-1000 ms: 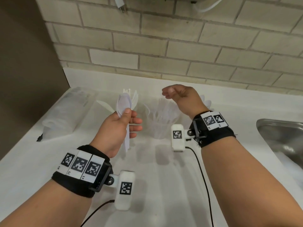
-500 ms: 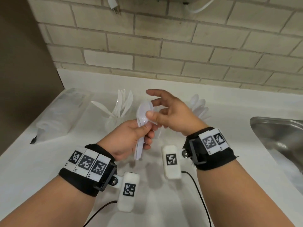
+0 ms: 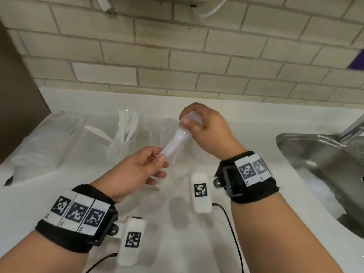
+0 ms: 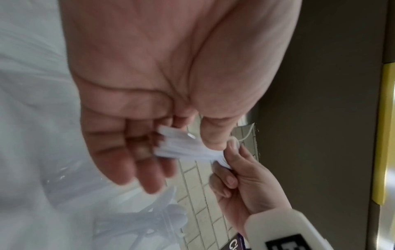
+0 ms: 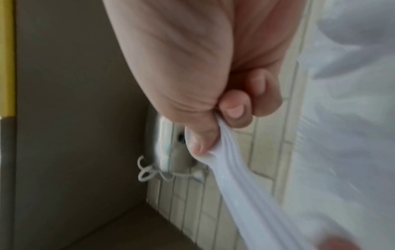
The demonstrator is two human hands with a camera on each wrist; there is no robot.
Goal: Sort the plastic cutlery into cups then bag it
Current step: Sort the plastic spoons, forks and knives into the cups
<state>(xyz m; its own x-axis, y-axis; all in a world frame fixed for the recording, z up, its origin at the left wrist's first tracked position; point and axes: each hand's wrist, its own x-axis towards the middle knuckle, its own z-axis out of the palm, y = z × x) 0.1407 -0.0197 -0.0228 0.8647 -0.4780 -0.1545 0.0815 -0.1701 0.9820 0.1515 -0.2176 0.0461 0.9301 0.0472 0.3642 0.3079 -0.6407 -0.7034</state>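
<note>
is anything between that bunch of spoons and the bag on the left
The spoons, held at both ends by the left hand and right hand, have a cup of cutlery standing on the counter between them and the bag. Lifted over it, nothing else visibly blocks.

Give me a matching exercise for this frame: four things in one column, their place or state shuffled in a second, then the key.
Things:
1. stack of white spoons
2. clear cup with cutlery
3. plastic bag
4. steel sink

Places or states:
A. set into the counter at far right
B. lying flat at far left of the counter
C. held between both hands, above the counter
D. standing on the counter, behind the left hand

Pairs: 1-C, 2-D, 3-B, 4-A
</note>
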